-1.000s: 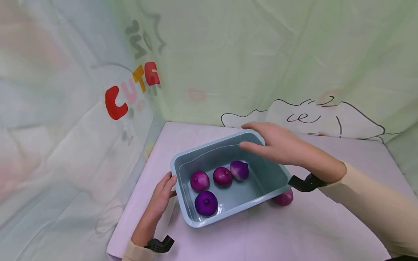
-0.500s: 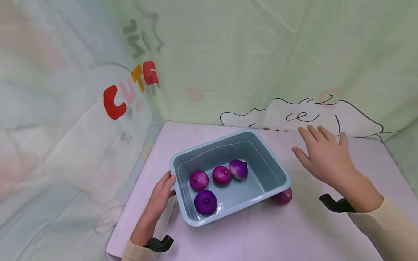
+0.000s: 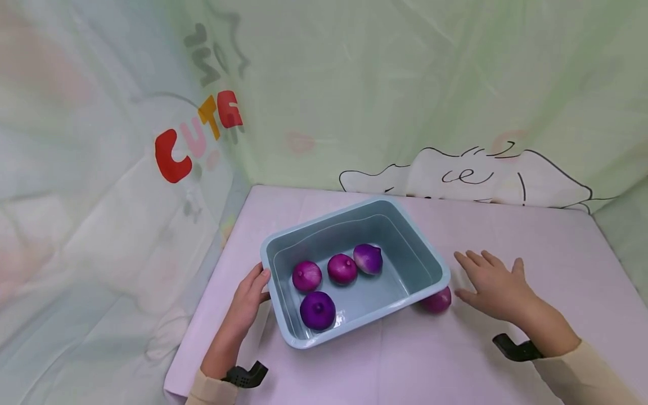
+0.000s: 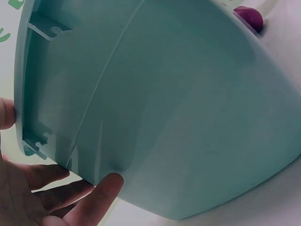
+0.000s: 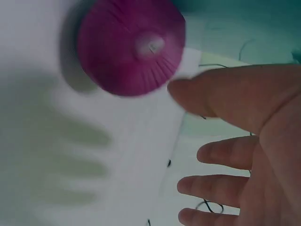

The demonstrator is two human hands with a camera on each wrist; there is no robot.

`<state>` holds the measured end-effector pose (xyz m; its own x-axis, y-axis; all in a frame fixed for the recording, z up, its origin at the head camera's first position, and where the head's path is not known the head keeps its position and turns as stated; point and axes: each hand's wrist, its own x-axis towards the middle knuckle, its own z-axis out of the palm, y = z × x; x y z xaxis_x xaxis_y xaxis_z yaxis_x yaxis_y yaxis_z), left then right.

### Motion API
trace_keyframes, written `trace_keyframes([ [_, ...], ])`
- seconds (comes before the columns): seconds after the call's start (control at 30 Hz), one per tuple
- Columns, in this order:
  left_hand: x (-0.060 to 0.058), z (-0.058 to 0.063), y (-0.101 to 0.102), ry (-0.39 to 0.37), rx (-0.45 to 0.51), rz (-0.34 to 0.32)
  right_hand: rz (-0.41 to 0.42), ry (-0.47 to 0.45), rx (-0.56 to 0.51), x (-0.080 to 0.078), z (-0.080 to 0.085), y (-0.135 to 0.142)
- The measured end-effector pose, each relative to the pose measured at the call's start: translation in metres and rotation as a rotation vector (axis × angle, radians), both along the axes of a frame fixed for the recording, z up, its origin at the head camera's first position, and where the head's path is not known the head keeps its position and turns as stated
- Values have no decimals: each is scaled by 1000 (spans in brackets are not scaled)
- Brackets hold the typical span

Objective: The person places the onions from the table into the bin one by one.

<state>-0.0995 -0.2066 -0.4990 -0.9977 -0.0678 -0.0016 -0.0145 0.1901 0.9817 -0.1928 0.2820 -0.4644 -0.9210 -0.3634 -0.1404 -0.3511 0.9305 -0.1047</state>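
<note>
A light-blue plastic basin (image 3: 354, 324) stands in the middle of the head view with several red onions (image 3: 342, 269) on its floor, grouped toward its left and centre. My left hand (image 3: 245, 304) grips the basin's left rim; the left wrist view shows the thumb at the rim and fingers (image 4: 101, 197) against the outer wall. One more red onion (image 3: 438, 301) lies on the table by the basin's right front corner, partly hidden under its rim. To the right of that onion hovers my right hand (image 3: 498, 289), fingers spread and holding nothing, the thumb nearest the onion.
A table (image 3: 455, 365) with a pale lilac cover lies beneath everything. Printed curtains (image 3: 405, 84) hang behind and at the left, meeting the table's far and left edges. Black wrist cameras (image 3: 516, 349) sit on both wrists.
My right hand has let go of the basin's far right rim, swung out to the right and then come down beside the loose onion. The left hand stays on the basin.
</note>
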Motion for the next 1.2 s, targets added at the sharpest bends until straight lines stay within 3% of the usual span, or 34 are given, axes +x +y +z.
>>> trace_keyframes([
  [0.4,-3,1,0,1,13,-3,13,60,-121,14,-45,-17],
  [0.57,-3,1,0,10,15,-4,-5,110,-143,18,-48,-23],
  [0.83,-3,1,0,-2,20,1,-28,263,-113,22,-57,-27],
  [1.2,-1,1,1,-13,14,2,-45,302,-105,23,-66,-31],
])
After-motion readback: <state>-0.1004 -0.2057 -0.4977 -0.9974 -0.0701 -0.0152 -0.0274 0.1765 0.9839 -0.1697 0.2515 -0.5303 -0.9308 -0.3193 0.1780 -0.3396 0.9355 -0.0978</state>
